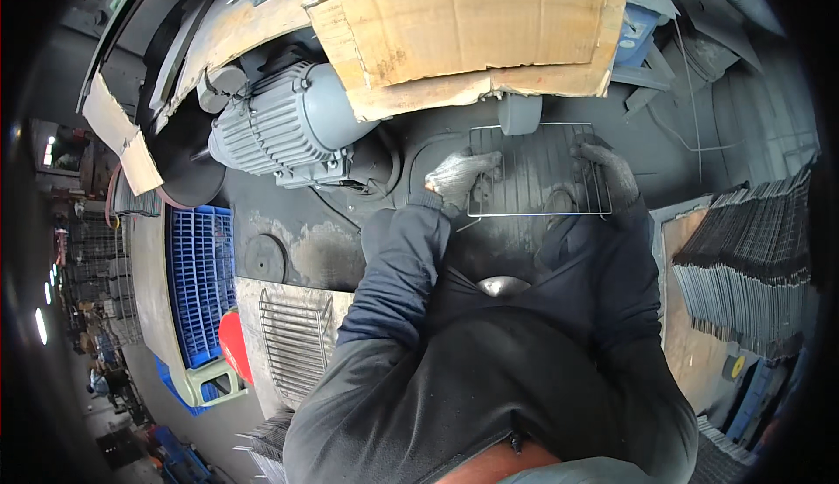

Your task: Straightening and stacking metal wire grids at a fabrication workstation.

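A rectangular wire rack (535, 214) is held out in front of me, its thin bars running away from me. My left hand (461, 175), in a grey work glove, is closed on its left edge. On the opposite edge, my right hand (609, 168), gloved too, grips the side wire. Just beyond the rack's far edge, a grey metal block (520, 114) sticks out from under a cardboard sheet (489, 25). Glove fabric hides exactly how the fingertips sit on the wire.
A grey electric motor (284, 126) stands at the far left. Stacked wire racks (747, 266) rest on a board at the right. More racks (293, 340) lie at the lower left, near a blue plastic crate (201, 283) and a red object (234, 347).
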Motion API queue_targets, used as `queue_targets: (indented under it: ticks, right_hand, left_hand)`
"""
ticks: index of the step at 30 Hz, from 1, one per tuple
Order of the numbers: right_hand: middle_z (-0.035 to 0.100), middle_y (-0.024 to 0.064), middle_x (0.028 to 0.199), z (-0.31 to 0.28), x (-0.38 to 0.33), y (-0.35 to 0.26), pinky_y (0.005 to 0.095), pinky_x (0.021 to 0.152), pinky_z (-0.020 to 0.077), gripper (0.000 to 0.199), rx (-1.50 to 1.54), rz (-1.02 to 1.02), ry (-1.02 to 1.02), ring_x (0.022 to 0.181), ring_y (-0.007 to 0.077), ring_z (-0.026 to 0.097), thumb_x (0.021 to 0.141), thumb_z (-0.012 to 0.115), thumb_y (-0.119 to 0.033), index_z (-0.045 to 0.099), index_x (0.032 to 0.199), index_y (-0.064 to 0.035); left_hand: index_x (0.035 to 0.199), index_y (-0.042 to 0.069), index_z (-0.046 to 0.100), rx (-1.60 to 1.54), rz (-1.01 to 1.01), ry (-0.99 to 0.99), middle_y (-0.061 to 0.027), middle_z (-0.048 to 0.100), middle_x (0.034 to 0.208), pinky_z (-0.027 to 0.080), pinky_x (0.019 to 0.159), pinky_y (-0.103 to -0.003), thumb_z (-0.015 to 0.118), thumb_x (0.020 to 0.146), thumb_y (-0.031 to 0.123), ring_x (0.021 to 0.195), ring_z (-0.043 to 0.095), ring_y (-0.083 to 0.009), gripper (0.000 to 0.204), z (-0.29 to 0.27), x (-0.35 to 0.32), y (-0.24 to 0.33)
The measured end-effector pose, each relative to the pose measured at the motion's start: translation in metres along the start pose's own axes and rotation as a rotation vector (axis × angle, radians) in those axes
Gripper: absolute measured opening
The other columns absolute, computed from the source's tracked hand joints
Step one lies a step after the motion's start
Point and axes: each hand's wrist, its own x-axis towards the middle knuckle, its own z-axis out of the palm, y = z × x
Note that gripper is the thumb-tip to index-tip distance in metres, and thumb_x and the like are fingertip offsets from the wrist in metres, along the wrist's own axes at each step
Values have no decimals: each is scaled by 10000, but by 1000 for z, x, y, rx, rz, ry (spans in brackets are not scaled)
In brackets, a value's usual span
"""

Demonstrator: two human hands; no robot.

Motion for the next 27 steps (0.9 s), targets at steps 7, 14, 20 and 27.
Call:
queue_targets:
  ticks: [7,14,20,27]
  right_hand:
    - [667,97,892,50,57,56,390,587,525,261,-226,-176,-249,653,219,622,937,660,-103,628,1179,-12]
    - [668,117,892,91,-8,66,355,619,507,302,-799,-230,-370,642,207,609,874,656,-199,669,1077,24]
    - [724,140,1055,74,-75,68,389,796,571,370,-1089,-986,392,871,243,703,917,759,-190,655,1223,-9]
    - [547,210,1395,64,-130,36,417,1038,518,553,-1064,-1513,414,1214,339,620,811,825,-59,587,1309,-32]
  left_hand:
    - [975,47,651,-73,-10,206,-25,670,742,458,406,-224,677,1015,221,476,572,-101,180,-59,-59,-13]
    - [1019,71,602,-54,125,344,10,602,694,395,412,-243,696,995,228,464,502,-89,185,-54,-147,1]
    - [991,80,531,231,265,252,0,611,777,418,488,-219,700,988,204,525,515,-62,209,21,-185,39]
    - [996,51,583,465,588,103,-9,618,798,475,609,-277,715,962,215,673,548,-77,213,72,-184,63]
